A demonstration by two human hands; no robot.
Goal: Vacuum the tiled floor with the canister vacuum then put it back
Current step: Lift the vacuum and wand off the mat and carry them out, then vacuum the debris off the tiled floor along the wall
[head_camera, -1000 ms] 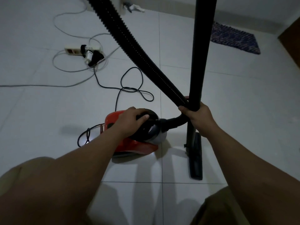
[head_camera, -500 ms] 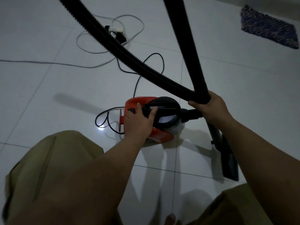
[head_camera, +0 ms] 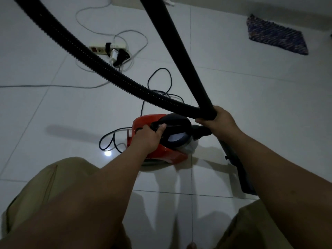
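A small red and black canister vacuum sits on the white tiled floor just in front of me. My left hand grips its black top handle. My right hand grips the smooth black wand together with the ribbed black hose, where the two cross above the canister. The flat floor nozzle lies on the tiles to the right, partly hidden by my right forearm.
The vacuum's black power cord loops behind the canister to a white power strip with plugs. Grey cables trail across the left floor. A dark patterned mat lies at the far right by the wall.
My view has tilted and shifted. My left hand went from resting on top of the canister to curling round its handle. The right hand keeps hold of wand and hose.
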